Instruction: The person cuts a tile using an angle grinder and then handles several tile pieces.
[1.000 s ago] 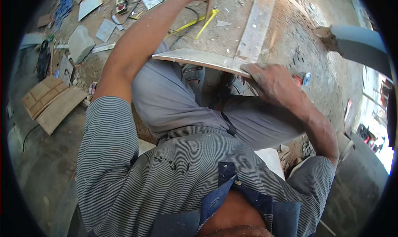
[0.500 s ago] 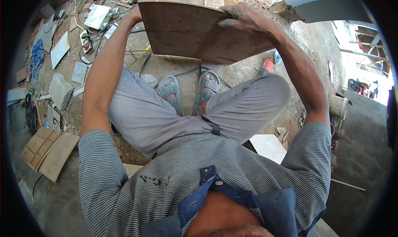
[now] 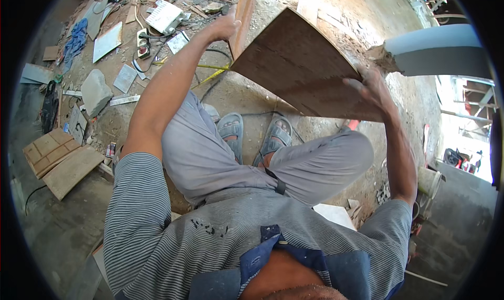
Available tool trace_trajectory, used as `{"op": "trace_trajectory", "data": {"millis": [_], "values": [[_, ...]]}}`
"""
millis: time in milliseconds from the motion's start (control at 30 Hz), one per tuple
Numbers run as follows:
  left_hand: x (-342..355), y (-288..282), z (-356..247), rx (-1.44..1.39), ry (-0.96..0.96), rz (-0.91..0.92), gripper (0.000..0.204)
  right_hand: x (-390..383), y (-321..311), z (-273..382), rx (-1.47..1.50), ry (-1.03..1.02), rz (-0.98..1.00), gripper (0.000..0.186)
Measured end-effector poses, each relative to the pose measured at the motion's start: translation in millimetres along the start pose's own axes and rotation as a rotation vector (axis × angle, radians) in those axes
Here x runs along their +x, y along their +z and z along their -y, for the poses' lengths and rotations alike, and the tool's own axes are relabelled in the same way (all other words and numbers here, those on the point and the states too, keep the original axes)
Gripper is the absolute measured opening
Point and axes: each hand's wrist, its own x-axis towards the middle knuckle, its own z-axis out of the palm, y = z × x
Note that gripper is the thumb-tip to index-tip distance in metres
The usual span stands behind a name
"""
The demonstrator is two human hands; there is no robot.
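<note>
A large brown square tile (image 3: 304,69) is tilted in front of my knees, its rough, patchy face toward me. My right hand (image 3: 375,92) grips its right edge, with the thumb on the near face. Beyond the tile's left corner, my left hand (image 3: 226,28) is closed around the side of a narrow wooden plank (image 3: 245,19); some of its fingers are hidden behind the wood. A yellow measuring tape (image 3: 214,75) lies near that corner. Under the tile's lower edge shows a bit of a red tool (image 3: 353,124), mostly covered.
My sandalled feet (image 3: 231,134) rest on the dusty ground. At left lie a power strip (image 3: 143,43) with cables, a white box-like device (image 3: 165,16), a blue cloth (image 3: 76,40), a stone chunk (image 3: 95,92) and tile pieces (image 3: 73,168). A grey-and-white column (image 3: 441,50) juts in at right.
My left hand has let go of the tile and taken hold of the wooden plank. In my right hand the tile has moved right and turned, its left corner dropping. The view has shifted.
</note>
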Motion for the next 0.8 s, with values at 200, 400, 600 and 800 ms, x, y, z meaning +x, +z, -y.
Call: {"op": "trace_trajectory", "data": {"millis": [200,400,600,800], "values": [[-7,-1,0,-0.084,0.076,-0.040,0.067,4,-43,-23,0.061,0.089,-0.055,0.027],[-14,-3,-13,-0.090,0.049,0.004,0.068,52,-82,-39,-0.110,0.169,-0.016,0.027],[-15,1,-23,-0.179,0.086,-0.009,0.068,104,-49,-106,-0.193,0.001,-0.120,0.020],[-14,0,-14,-0.147,0.007,0.039,0.069,130,29,-153,-0.316,-0.009,-0.264,0.013]]}}
